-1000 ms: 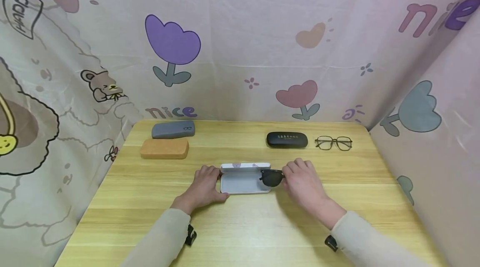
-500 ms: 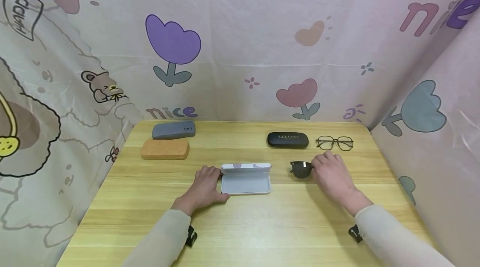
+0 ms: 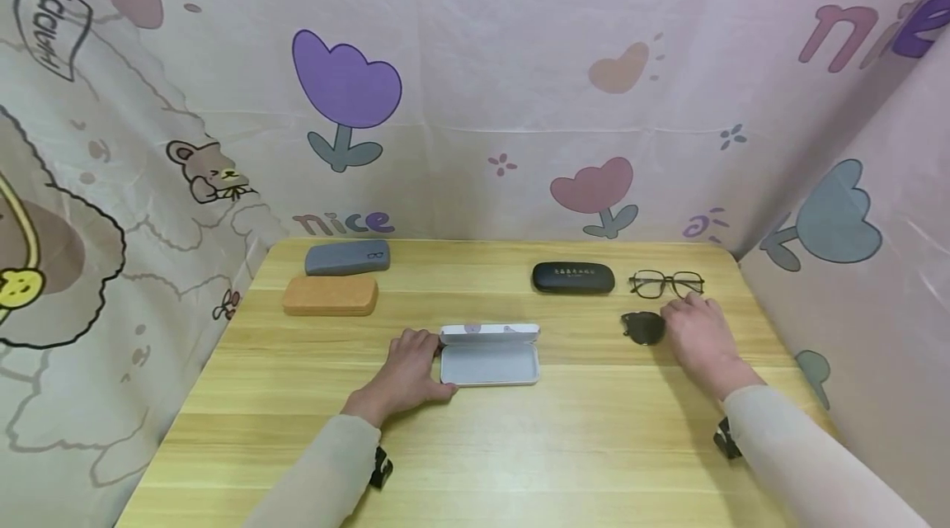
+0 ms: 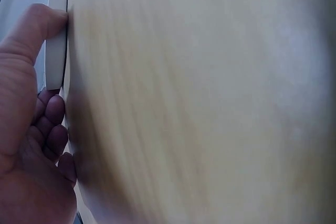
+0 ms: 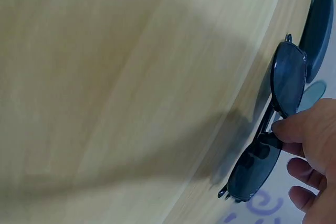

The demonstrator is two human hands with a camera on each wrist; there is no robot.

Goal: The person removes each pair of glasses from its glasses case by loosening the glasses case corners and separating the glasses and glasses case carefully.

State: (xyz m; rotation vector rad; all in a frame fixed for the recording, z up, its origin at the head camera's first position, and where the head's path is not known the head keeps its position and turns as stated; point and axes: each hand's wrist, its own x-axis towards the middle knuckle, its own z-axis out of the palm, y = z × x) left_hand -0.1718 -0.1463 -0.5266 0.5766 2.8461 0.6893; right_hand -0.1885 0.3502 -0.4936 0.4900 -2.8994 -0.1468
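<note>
While the left hand (image 3: 404,371) grips the open case (image 3: 490,356), fingers curled round its end, the bench (image 3: 519,445) bears both. Right hand (image 3: 698,334) pinches the sunglasses (image 3: 644,327) near the spectacles (image 3: 665,283).

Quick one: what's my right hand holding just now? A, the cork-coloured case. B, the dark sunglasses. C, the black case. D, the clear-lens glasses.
B: the right hand pinches the dark sunglasses at the bridge, as the right wrist view shows, while the clear-lens glasses lie apart behind them.

Long beige sleeves on both arms; small black clip-like device under each cuff; bare hands.
</note>
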